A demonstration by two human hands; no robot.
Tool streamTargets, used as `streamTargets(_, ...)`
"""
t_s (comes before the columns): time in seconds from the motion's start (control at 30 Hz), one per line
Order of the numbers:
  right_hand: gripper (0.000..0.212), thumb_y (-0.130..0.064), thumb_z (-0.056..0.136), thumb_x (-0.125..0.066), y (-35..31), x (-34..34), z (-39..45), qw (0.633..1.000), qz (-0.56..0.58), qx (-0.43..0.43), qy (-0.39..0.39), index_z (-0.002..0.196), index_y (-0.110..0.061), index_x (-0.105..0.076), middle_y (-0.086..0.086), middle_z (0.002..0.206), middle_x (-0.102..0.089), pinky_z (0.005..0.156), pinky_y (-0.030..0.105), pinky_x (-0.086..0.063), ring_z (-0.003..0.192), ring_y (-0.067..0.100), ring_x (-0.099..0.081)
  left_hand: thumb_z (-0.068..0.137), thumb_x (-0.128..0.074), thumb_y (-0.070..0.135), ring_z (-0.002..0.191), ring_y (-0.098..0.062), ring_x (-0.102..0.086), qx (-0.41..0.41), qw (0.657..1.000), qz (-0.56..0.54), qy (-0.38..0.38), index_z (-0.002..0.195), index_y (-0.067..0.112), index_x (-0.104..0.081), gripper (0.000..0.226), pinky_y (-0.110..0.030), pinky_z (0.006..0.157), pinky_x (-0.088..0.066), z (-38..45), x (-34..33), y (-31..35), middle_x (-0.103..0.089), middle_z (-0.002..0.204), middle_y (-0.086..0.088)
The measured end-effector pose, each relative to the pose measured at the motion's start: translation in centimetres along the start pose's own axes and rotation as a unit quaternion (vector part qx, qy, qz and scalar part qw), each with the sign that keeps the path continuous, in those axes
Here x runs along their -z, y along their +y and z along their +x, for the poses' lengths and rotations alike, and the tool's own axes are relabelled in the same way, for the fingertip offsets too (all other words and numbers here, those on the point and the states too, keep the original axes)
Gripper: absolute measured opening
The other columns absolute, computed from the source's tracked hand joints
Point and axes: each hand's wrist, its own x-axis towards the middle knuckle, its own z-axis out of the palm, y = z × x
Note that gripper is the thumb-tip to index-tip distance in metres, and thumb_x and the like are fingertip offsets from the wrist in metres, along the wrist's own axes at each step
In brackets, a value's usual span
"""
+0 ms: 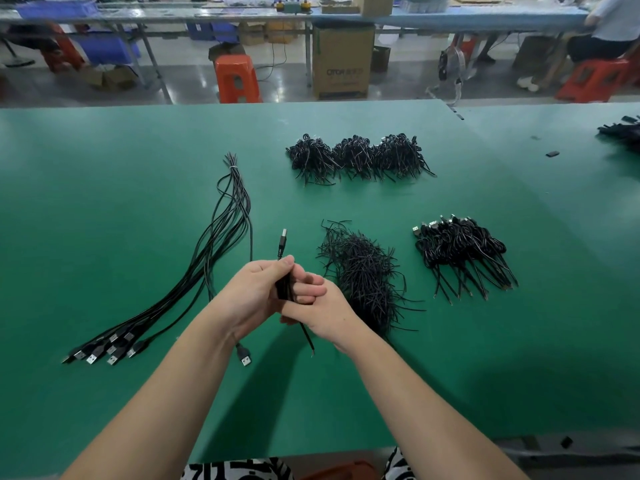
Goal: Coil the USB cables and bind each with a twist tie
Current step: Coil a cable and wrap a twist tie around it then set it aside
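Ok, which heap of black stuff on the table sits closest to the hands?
The loose pile of twist ties, just beside the right hand. The heaps of coiled cables lie farther off.

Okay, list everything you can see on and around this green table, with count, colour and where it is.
Green table: one, fills the foreground.
Uncoiled USB cables: a bunch, exact count unclear, black, left of the hands, tied at the far end.
Held cable: one, black, coiled between both hands, plug pointing away.
Twist ties: a loose heap, black, just right of the hands.
Coiled cables: a pile, black, near right.
Far bundles: three clumps in a row, black, centre back.
Red stools: at least two, on the floor beyond the table.
Cardboard box: one, brown, on the floor behind.
Left hand: grips the coil.
Right hand: fingers curled round the coil.
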Motion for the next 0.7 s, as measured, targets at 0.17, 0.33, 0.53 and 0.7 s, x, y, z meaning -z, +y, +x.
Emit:
streamTargets(0.17, 0.041, -0.02, 0.07, -0.076, 0.9, 0.2, 0.0, 0.995, -0.089, -0.01, 0.044, 0.096, 0.001, -0.053, 0.001, 0.074, -0.056, 0.075, 0.053, -0.057, 0.068, 0.016, -0.055, 0.101, -0.05, 0.027, 0.09, -0.038, -0.071, 0.027, 0.999, 0.006, -0.019, 0.077, 0.006, -0.066, 0.036, -0.044, 0.074, -0.054, 0.4, 0.5, -0.1, -0.069, 0.101, -0.034)
streamTargets(0.33, 0.023, -0.038, 0.071, -0.065, 1.5, 0.8, -0.5, 0.96, -0.27, 0.011, 0.072, 0.08, -0.027, -0.047, -0.012, 0.069, -0.055, 0.058, 0.033, -0.043, 0.061, 0.009, -0.05, 0.106, -0.042, 0.023, 0.09, -0.031, -0.072, 0.03, 0.991, 0.127, 0.023, 0.075, 0.003, -0.065, 0.043, -0.04, 0.091, -0.056, 0.5, 1.0, -1.0, -0.073, 0.094, -0.025)
streamTargets(0.53, 0.018, -0.034, 0.098, -0.05, 1.8, 0.1, -0.8, 0.909, -0.412, 0.027, 0.049, 0.102, -0.02, -0.038, 0.01, 0.1, -0.063, 0.068, 0.041, -0.043, 0.089, 0.038, -0.059, 0.101, -0.043, 0.036, 0.076, -0.028, -0.052, -0.078, 0.823, 0.539, 0.164, 0.066, 0.005, -0.056, 0.049, -0.037, 0.064, -0.038, 0.6, -0.4, -2.0, -0.056, 0.074, -0.005)
streamTargets(0.7, 0.013, -0.029, 0.104, -0.039, 1.8, -0.2, -0.9, 0.887, -0.457, 0.043, 0.042, 0.102, -0.016, -0.037, 0.015, 0.102, -0.063, 0.067, 0.041, -0.038, 0.091, 0.04, -0.061, 0.098, -0.032, 0.056, 0.058, -0.018, -0.049, -0.063, 0.707, 0.671, 0.212, 0.064, 0.019, -0.045, 0.052, -0.032, 0.05, -0.028, 0.4, 0.0, -1.7, -0.048, 0.067, 0.002)
